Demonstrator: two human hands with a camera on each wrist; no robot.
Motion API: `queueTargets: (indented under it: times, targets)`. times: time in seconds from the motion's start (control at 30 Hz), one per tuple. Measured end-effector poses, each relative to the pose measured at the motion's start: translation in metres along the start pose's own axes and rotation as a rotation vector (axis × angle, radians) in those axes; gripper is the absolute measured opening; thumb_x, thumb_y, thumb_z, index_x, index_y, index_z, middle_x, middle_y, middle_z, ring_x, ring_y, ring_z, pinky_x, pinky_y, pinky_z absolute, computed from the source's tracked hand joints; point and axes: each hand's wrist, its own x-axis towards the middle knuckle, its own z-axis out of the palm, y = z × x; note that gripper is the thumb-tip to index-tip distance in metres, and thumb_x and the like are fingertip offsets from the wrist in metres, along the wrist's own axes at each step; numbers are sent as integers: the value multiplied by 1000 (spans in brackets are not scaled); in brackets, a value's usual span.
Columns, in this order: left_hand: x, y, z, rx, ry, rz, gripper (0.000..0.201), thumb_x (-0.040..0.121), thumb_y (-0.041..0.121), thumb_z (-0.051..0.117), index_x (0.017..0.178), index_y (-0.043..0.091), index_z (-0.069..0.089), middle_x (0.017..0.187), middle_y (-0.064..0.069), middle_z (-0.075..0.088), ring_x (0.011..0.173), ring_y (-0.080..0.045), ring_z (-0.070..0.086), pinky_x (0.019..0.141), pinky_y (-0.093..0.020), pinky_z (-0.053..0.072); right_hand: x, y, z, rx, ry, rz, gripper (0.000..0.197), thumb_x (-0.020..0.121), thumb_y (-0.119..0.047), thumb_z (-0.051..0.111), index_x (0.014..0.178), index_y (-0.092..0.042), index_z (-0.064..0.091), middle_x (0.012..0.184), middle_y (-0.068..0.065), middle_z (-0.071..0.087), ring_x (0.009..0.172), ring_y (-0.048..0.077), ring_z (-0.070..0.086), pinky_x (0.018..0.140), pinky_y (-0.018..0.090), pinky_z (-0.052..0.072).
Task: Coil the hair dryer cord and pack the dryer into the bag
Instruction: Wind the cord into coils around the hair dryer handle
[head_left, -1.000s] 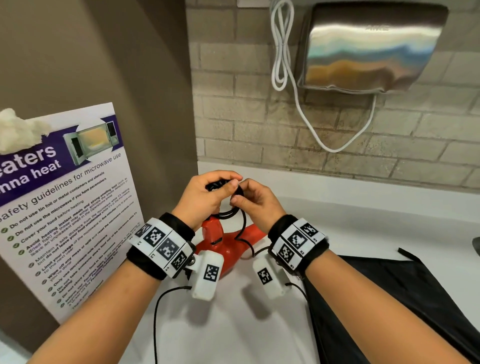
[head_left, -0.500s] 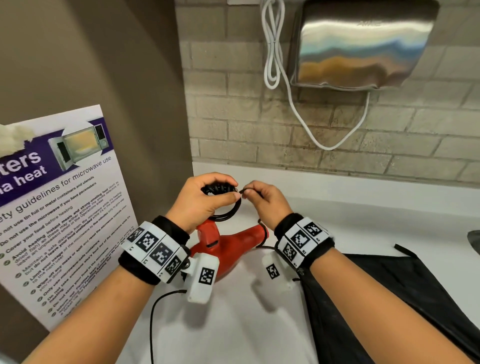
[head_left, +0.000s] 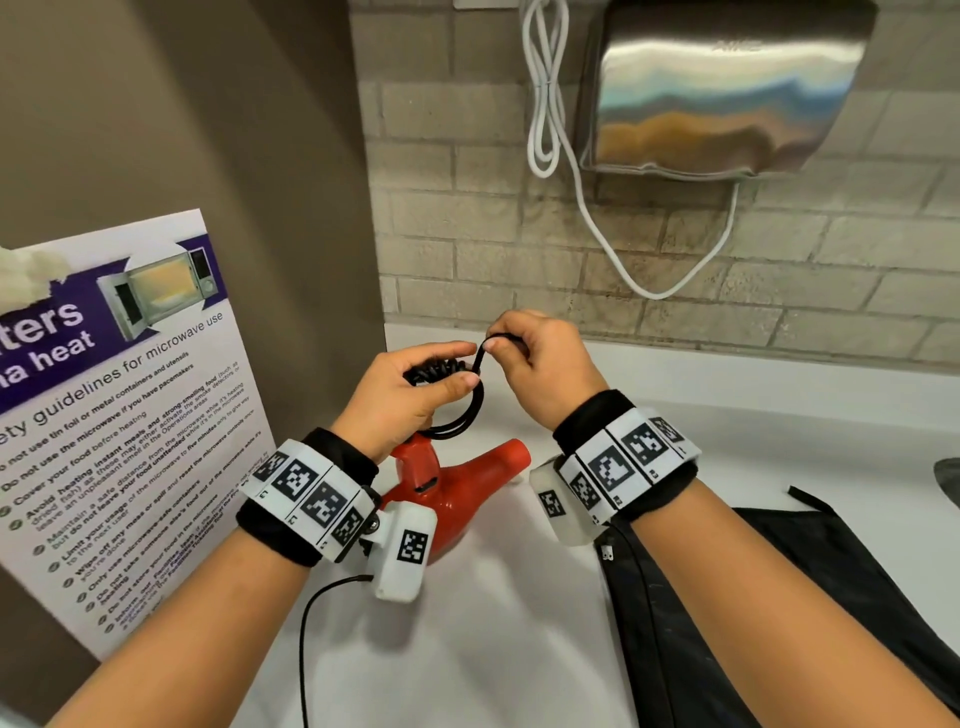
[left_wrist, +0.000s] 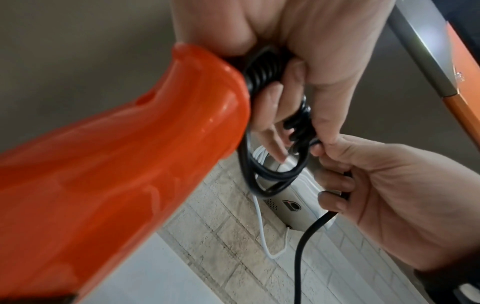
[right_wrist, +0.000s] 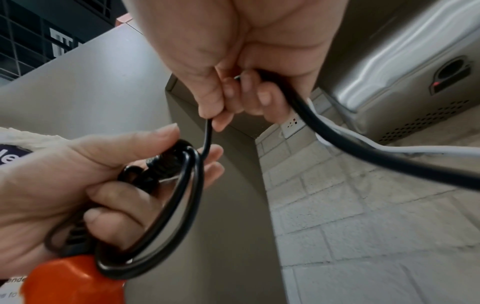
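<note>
The white desk (head_left: 467, 649) carries everything here. The flat black cloth bag (head_left: 779, 597) lies on its right side, and nothing is in it yet. The shiny red plastic hair dryer (head_left: 457, 499) is between the two wrists, just above the desk, with its nozzle pointing toward the bag.

The left hand (head_left: 400, 395) holds the top of the dryer's handle, and its fingers (right_wrist: 109, 193) are curled around the loops of thin black cord (head_left: 452, 395) already gathered there.

The right hand (head_left: 540, 364) is what has changed. A second ago it was close against the left hand. Now it has lifted up and moved a little to the right, pulling a short piece of cord tight between the two hands. Its fingers (right_wrist: 228, 90) pinch the cord, and the loose rest of the cord hangs down from this hand.

I think this means one more loop is about to go on the bundle. Some cord is still left to wind, so the coiling is not done and the packing has not started.
</note>
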Motion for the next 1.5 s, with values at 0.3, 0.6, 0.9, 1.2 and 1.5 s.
queueTargets:
  times: [0.3,0.6,0.9,1.2,1.5]
  targets:
    - [3,-4,-2,9,-14,-53,16,81,11,65,88,25,69,52,5,51,35,-6,31,38,-18,32,1,-5,0,20,13,-57,12,87,-11,56,87,-5,66,79,0,58,69,8,49,64,12,37]
    - [7,-9,-2,-84,143,-60,13,83,7,63,91,17,67,56,6,65,30,-3,30,34,-14,30,-24,47,11,137,-227,295,8,88,-13,55,88,-16,62,85,-2,62,81,11,55,71,11,40]
    - [7,-10,-3,-93,157,-64,18,83,8,63,101,10,67,62,-3,60,31,-2,29,35,-14,31,-70,119,42,-407,-687,637,41,83,-21,59,123,-15,50,126,9,55,113,23,54,88,26,43]
    - [7,-10,-3,-113,149,-79,14,84,11,63,96,15,67,51,10,64,32,-2,30,36,-14,30,-86,157,61,-733,-689,729,35,83,0,44,118,-5,40,117,14,56,105,33,59,86,39,51]
    - [8,-9,-2,-134,149,-92,24,86,14,60,108,8,63,51,10,64,31,-3,30,34,-14,30,-70,133,49,-162,-301,677,31,83,2,41,60,-18,41,61,7,46,58,24,51,57,31,47]
